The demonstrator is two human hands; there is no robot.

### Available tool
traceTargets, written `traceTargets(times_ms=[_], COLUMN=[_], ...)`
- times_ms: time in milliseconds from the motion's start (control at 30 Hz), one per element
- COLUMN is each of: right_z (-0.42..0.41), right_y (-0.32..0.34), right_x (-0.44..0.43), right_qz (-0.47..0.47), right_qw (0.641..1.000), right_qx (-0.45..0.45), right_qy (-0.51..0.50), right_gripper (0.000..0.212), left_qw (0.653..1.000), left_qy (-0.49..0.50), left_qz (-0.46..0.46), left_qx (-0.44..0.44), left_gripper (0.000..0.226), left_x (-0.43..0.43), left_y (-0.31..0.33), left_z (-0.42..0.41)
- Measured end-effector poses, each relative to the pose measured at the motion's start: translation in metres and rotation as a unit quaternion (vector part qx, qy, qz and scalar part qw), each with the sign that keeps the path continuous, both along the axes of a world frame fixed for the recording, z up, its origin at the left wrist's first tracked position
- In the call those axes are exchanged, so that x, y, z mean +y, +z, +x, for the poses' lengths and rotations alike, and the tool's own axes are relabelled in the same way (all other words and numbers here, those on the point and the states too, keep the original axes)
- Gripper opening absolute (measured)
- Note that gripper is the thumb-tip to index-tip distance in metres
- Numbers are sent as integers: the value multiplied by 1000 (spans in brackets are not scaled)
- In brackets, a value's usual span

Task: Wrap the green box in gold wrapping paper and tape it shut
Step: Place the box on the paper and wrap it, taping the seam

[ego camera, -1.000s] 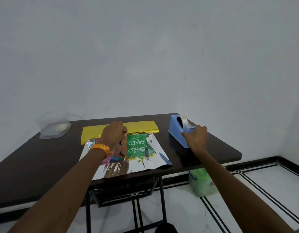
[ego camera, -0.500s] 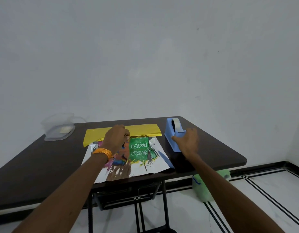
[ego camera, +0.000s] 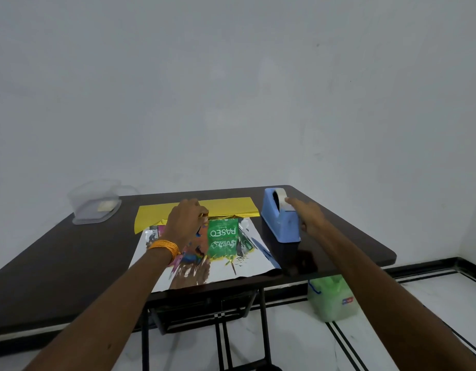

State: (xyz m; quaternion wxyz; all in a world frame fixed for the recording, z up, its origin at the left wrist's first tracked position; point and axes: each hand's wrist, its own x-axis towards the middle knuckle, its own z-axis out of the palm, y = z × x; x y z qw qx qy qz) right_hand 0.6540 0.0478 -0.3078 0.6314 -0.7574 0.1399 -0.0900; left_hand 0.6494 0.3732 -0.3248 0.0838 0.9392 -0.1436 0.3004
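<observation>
Left grip (ego camera: pixel 187 223) pinches the one gold wrapping paper (ego camera: pixel 231 207) beside the one green box (ego camera: pixel 222 238) lying on it, on the table (ego camera: pixel 70 258). Right grip (ego camera: pixel 310 218) touches the tape of one blue tape dispenser (ego camera: pixel 281 223); whether it clasps the tape I cannot tell. One clear container (ego camera: pixel 95 204) holds one pale block (ego camera: pixel 106 205).

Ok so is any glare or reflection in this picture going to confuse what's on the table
Head view: soft, even light with no hard shadows; the shiny silver inside of the wrapping sheet mirrors the green rectangular box and the left hand as smeared patches; the glossy dark table faintly mirrors the blue plastic tape dispenser.
</observation>
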Motion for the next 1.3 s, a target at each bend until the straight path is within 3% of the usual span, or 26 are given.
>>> traceTargets(times_ms=[100, 433, 567, 733, 967, 1133, 1200, 1300], right_z=[-1, 6, 3, -8, -14, -24, -25, -27], right_y=[10, 26, 30, 42, 16, 5, -6, -18], right_x=[-4, 0, 4, 5, 10, 11, 13, 12], right_qz=[52, 48, 44, 64, 126, 125, 95, 73], right_qw=[998, 997, 997, 996, 991, 988, 989, 988], right_qx=[46, 67, 59, 51, -45, -89, -111, -137], right_qy=[3, 8, 17, 34, -20, -32, -18, -4], right_gripper=[18, 18, 39, 33, 30, 8, 20, 22], left_qw=[1000, 1000, 1000, 1000, 1000, 999, 999, 1000], left_qy=[0, 6, 10, 11, 25, 30, 30, 29], left_qz=[-1, 3, 6, -3, 2, 4, 3, 4], left_qx=[-3, -2, 3, 8, 10, 9, 9, 8], left_gripper=[23, 24, 23, 22, 21, 21, 20, 20], left_x=[0, 1, 2, 2, 2, 1, 1, 1], left_y=[0, -3, -5, -9, -12, -12, -12, -11], left_z=[0, 4, 5, 9, 10, 11, 11, 9])
